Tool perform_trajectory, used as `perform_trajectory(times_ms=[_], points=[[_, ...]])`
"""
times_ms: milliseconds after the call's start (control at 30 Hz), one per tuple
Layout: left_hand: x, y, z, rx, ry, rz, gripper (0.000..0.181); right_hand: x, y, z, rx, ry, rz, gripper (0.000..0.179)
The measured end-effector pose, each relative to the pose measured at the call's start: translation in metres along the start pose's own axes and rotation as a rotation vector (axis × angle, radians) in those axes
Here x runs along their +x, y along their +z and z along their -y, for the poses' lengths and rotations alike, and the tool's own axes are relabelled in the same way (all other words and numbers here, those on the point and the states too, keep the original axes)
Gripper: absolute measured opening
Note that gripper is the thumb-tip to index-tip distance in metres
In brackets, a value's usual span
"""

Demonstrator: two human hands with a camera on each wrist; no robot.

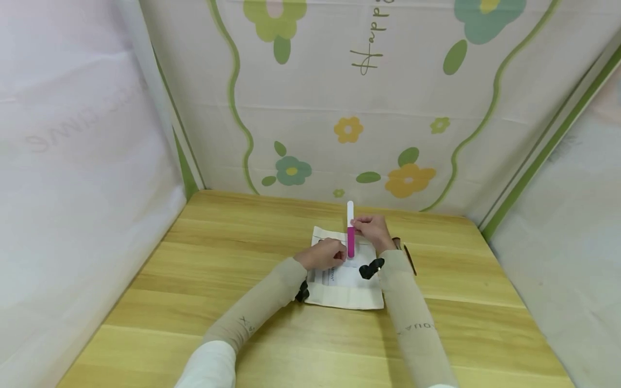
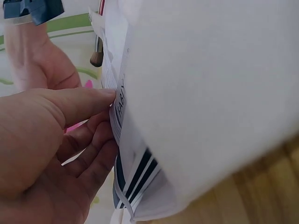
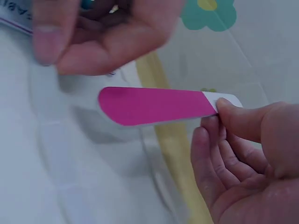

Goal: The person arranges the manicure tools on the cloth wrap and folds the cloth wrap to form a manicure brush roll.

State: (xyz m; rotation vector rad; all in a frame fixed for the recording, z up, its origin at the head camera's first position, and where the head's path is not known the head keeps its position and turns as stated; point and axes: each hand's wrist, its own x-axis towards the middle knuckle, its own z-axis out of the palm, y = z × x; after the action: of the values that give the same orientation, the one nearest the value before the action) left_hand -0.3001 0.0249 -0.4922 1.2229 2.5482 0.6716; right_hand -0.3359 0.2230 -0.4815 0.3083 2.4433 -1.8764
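In the head view, my right hand [image 1: 372, 229] pinches a pink-and-white nail file [image 1: 351, 229] between thumb and fingers, around its white part. The file's pink end points toward my left hand [image 1: 328, 254], over an off-white cloth roll [image 1: 344, 297] laid flat on the table. In the left wrist view, the thumb and fingers of my left hand pinch the edge of a white pouch [image 2: 120, 105] with dark lettering and stripes. The right wrist view shows the pink end of the file apart from the left fingers.
Just right of the right wrist, a makeup brush [image 1: 397, 243] and a thin dark stick [image 1: 410, 260] lie by the cloth. The wooden table [image 1: 204, 280] is bounded by a flowered curtain [image 1: 310, 97] at the back and pale curtains on both sides.
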Motion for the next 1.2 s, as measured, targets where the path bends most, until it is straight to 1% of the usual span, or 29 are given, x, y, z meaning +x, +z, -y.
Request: perform_trajectory(times_ms=[100,167,367,533,733,933,1067,1200], points=[[-0.001,0.000,-0.002,-0.015,-0.008,-0.001,0.014,-0.002,0.003,-0.009,-0.001,0.022,-0.055,0.027],[-0.002,-0.001,-0.002,-0.013,-0.014,-0.004,0.013,-0.004,0.005,-0.014,-0.011,0.032,-0.065,0.028],[-0.002,-0.001,-0.004,0.002,-0.025,-0.007,0.014,-0.011,0.006,-0.019,-0.025,0.061,-0.045,0.030],[-0.003,-0.002,-0.005,-0.004,-0.031,0.000,0.015,-0.020,0.007,-0.020,-0.050,0.084,-0.032,0.028],[-0.005,-0.003,-0.006,-0.011,-0.035,-0.011,0.014,-0.028,0.007,-0.018,-0.077,0.110,0.010,0.024],[-0.004,-0.002,-0.004,-0.014,-0.045,-0.011,0.011,-0.033,0.003,-0.016,-0.117,0.184,0.065,0.021],[-0.005,-0.003,-0.005,-0.015,-0.047,-0.007,0.012,-0.035,-0.002,-0.018,-0.098,0.216,0.120,0.023],[-0.005,-0.003,-0.004,-0.020,-0.045,-0.006,0.012,-0.037,-0.008,-0.019,-0.065,0.235,0.194,0.024]])
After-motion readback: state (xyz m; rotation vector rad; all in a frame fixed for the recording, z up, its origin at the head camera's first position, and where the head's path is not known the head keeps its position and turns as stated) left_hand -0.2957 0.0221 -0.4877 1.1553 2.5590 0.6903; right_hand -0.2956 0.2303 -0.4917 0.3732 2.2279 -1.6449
